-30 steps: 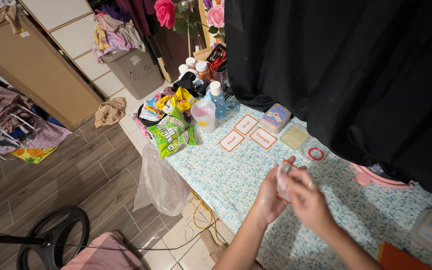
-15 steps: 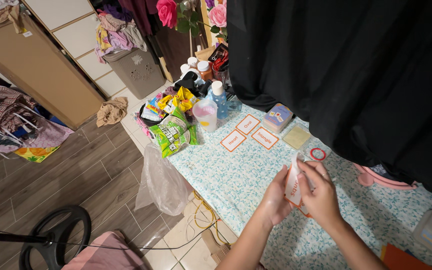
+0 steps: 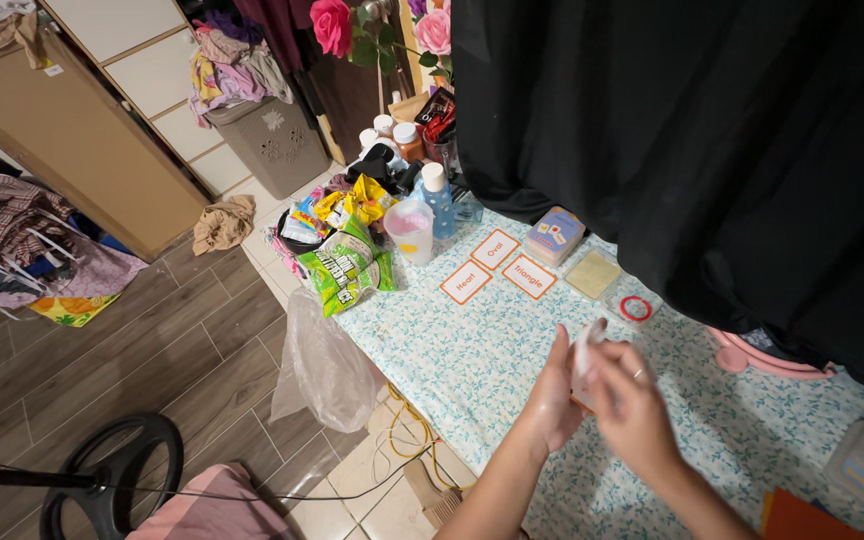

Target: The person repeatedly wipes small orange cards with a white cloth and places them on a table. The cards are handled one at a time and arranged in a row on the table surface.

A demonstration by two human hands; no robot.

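My left hand (image 3: 552,395) and my right hand (image 3: 634,405) meet over the flowered tablecloth (image 3: 452,345), both gripping a small stack of white cards with orange borders (image 3: 584,362). The stack is blurred and partly hidden by my fingers. A ring shows on my right hand. Three orange-bordered cards (image 3: 497,265) lie face up on the cloth beyond my hands, each apart from the others. Past them sit a card box (image 3: 553,234), a pale yellow card (image 3: 592,274) and a red rubber band (image 3: 635,308).
A plastic cup (image 3: 408,229), blue bottle (image 3: 436,198), green snack bag (image 3: 345,268) and jars crowd the table's far left corner. A black cloth (image 3: 712,140) hangs at right. A clear plastic bag (image 3: 324,370) hangs off the table edge. A fan base (image 3: 112,480) stands on the floor.
My hands have shifted the card stack: the right hand moved over it, covering the card face that showed half a second ago. The cards on the table have not moved.
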